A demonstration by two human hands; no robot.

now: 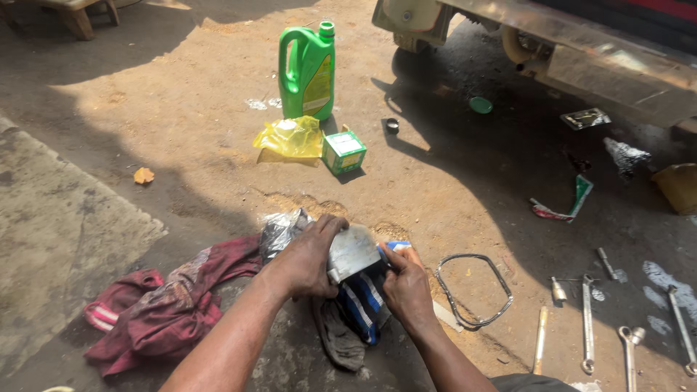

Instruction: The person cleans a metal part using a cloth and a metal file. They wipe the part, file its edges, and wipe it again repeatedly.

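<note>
My left hand (308,255) grips a flat grey metal plate (353,250) from above and the left, holding it over a blue-and-white striped cloth (365,301) on the ground. My right hand (406,285) is closed at the plate's right edge, pinching a small dark tool against it; the tool's tip is hard to make out. A crumpled clear plastic bag (279,229) lies just behind my left hand. A dark grey rag (340,337) sits under the cloth between my forearms.
A maroon cloth (170,301) lies left. A rubber gasket loop (475,289) and several wrenches (587,323) lie right. A green oil jug (308,71), yellow bag (292,138) and small green box (344,152) stand ahead. A vehicle's underside (581,43) overhangs top right.
</note>
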